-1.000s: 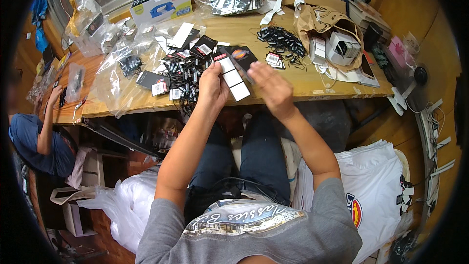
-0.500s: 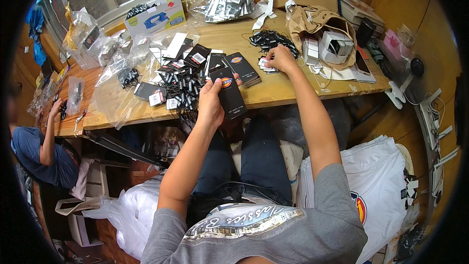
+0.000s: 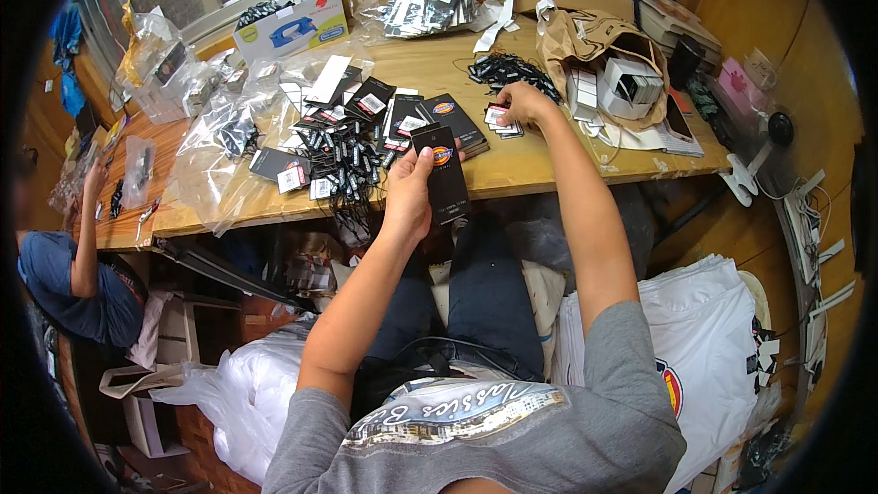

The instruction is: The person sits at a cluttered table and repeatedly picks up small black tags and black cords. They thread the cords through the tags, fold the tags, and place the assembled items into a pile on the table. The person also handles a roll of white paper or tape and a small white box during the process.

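Note:
My left hand [image 3: 409,192] grips a black hang tag [image 3: 448,185] with a round-topped colored emblem, thumb on its face, above my lap at the table's front edge. Just behind it a stack of similar black hang tags [image 3: 471,139] lies on the table. My right hand [image 3: 526,105] is closed with thumb and fingertips pinching at the small white labels [image 3: 501,131] on the tabletop. Beyond that hand lies a heap of black strings [image 3: 515,73]. Left of the stack is a pile of black tags with strings and white stickers [image 3: 343,151].
A brown paper bag [image 3: 555,41] holding white boxes stands at the right. Clear plastic bags [image 3: 215,151] and a printed carton [image 3: 293,29] are at the left. Another person's arm [image 3: 87,238] reaches over the far-left table. White shirts [image 3: 681,338] lie beside my right side.
My left hand and its hang tag have shifted slightly right, and the tag is turned more upright. My right hand stays by the labels. The other person's hand has moved away from me.

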`<act>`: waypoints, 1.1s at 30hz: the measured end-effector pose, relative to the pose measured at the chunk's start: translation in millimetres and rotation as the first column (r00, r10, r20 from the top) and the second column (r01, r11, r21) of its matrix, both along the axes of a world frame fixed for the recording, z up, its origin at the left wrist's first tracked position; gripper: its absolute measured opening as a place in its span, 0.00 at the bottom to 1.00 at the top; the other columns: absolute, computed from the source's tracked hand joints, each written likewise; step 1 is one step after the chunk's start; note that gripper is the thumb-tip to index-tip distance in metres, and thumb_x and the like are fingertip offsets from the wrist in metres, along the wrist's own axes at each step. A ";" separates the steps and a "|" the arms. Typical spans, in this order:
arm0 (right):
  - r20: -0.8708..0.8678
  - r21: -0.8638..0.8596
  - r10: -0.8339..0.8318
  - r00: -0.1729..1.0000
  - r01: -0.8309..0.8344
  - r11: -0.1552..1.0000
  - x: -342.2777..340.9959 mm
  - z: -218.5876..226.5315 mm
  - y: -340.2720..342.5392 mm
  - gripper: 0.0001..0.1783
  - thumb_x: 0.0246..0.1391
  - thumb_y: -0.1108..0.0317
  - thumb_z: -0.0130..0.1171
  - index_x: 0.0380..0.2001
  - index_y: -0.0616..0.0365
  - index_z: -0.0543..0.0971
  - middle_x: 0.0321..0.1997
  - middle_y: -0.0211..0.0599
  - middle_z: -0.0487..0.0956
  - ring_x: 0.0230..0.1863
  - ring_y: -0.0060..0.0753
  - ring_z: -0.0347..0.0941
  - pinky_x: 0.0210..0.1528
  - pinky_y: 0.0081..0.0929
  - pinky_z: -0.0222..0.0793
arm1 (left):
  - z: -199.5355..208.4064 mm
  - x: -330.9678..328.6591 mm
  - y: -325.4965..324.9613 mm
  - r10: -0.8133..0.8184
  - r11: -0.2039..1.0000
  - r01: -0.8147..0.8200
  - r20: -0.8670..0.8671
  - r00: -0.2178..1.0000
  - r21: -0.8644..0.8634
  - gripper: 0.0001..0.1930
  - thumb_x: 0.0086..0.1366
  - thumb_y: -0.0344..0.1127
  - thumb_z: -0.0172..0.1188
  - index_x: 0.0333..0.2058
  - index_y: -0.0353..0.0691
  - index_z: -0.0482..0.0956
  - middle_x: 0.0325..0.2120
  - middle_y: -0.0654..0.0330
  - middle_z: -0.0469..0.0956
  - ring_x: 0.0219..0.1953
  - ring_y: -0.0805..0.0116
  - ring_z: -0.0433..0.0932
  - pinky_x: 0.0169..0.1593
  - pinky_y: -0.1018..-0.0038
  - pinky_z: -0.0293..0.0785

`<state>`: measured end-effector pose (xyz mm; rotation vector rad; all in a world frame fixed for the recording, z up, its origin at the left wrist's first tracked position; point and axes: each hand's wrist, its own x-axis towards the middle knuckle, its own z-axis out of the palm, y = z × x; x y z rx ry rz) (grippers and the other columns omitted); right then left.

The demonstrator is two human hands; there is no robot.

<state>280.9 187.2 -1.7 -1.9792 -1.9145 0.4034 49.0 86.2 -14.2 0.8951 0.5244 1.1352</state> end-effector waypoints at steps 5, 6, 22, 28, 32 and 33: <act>-0.292 0.208 0.054 0.955 0.009 0.978 14.6 2.2 -1.6 0.11 0.31 0.76 0.63 0.22 0.61 0.72 0.19 0.30 0.71 0.20 0.20 0.67 0.23 0.18 0.63 | -2.9 1.1 0.5 -0.005 1.000 0.005 -0.008 1.000 0.009 0.13 0.62 0.35 0.41 0.40 0.33 0.68 0.35 0.55 0.74 0.36 0.69 0.74 0.38 0.74 0.71; -0.474 0.216 0.135 0.870 -0.034 0.976 4.0 16.3 -12.5 0.07 0.35 0.77 0.60 0.21 0.61 0.72 0.17 0.27 0.71 0.20 0.16 0.66 0.22 0.14 0.62 | -4.8 -1.7 0.8 0.005 1.000 -0.005 -0.007 1.000 0.007 0.13 0.62 0.35 0.41 0.40 0.33 0.68 0.34 0.55 0.74 0.36 0.70 0.74 0.38 0.75 0.71; -0.007 0.323 -0.085 0.996 0.083 0.943 3.3 12.5 -10.3 0.06 0.38 0.71 0.56 0.24 0.58 0.78 0.24 0.39 0.76 0.27 0.33 0.72 0.32 0.26 0.66 | 7.2 13.9 -2.8 -0.040 0.999 0.039 0.020 0.999 0.014 0.12 0.60 0.27 0.41 0.42 0.29 0.64 0.37 0.50 0.72 0.39 0.65 0.73 0.39 0.73 0.72; 0.105 0.278 -0.189 0.976 0.154 0.948 20.0 -11.4 2.8 0.06 0.35 0.69 0.57 0.21 0.56 0.78 0.24 0.41 0.76 0.27 0.37 0.72 0.32 0.29 0.66 | 6.2 0.3 -5.5 -0.063 0.998 0.063 0.008 0.998 0.022 0.12 0.60 0.29 0.43 0.41 0.30 0.66 0.36 0.51 0.73 0.39 0.65 0.73 0.39 0.72 0.72; -0.288 0.324 -0.042 0.957 0.139 0.936 42.7 9.4 10.3 0.08 0.42 0.68 0.54 0.27 0.60 0.77 0.22 0.39 0.76 0.24 0.25 0.71 0.27 0.22 0.65 | 7.5 -4.3 -5.3 -0.087 0.996 0.088 -0.026 0.996 0.033 0.11 0.59 0.28 0.44 0.40 0.31 0.67 0.35 0.54 0.74 0.37 0.68 0.73 0.39 0.74 0.71; -0.460 0.263 0.012 0.888 0.124 0.957 44.9 19.2 10.1 0.08 0.44 0.68 0.52 0.28 0.60 0.76 0.21 0.38 0.76 0.24 0.22 0.70 0.27 0.20 0.64 | 7.6 -5.6 -5.1 -0.089 0.995 0.090 -0.038 0.995 0.039 0.11 0.59 0.28 0.44 0.40 0.31 0.68 0.35 0.54 0.74 0.37 0.69 0.73 0.39 0.75 0.70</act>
